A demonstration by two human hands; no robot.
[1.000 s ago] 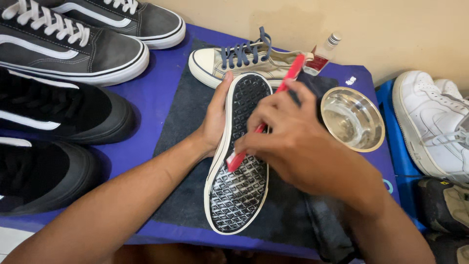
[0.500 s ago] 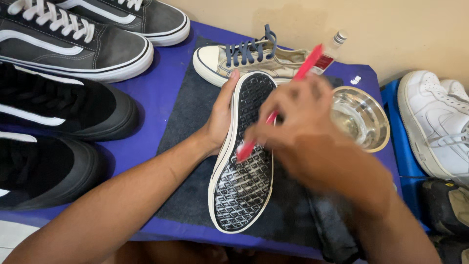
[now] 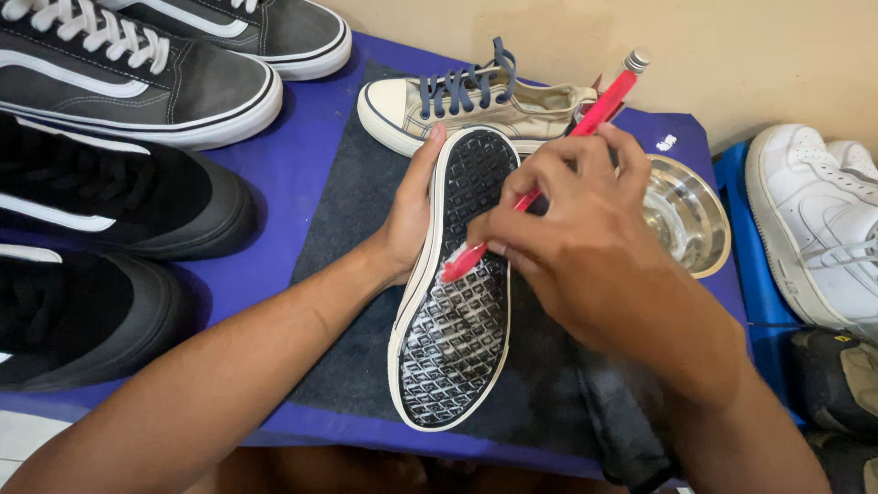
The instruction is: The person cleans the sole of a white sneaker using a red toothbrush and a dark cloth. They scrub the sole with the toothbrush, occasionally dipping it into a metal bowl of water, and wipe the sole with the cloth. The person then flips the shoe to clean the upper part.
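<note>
While the left hand (image 3: pixel 407 215) stays clamped on the upturned shoe (image 3: pixel 455 284) at the worktop's middle, the right hand (image 3: pixel 585 238), grip closed on the red brush (image 3: pixel 540 187), has drawn it down to mid-sole, so scrubbing looks underway, foam whitening the heel tread

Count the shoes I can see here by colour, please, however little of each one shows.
Grey with white stripe and laces: 2
Black: 2
Cream with blue laces: 2, one upright, one sole-up steadied by the left hand while the right hand scrubs it with a red brush
White: 1
Dark, partly cut off at right: 1
Total: 8
</note>
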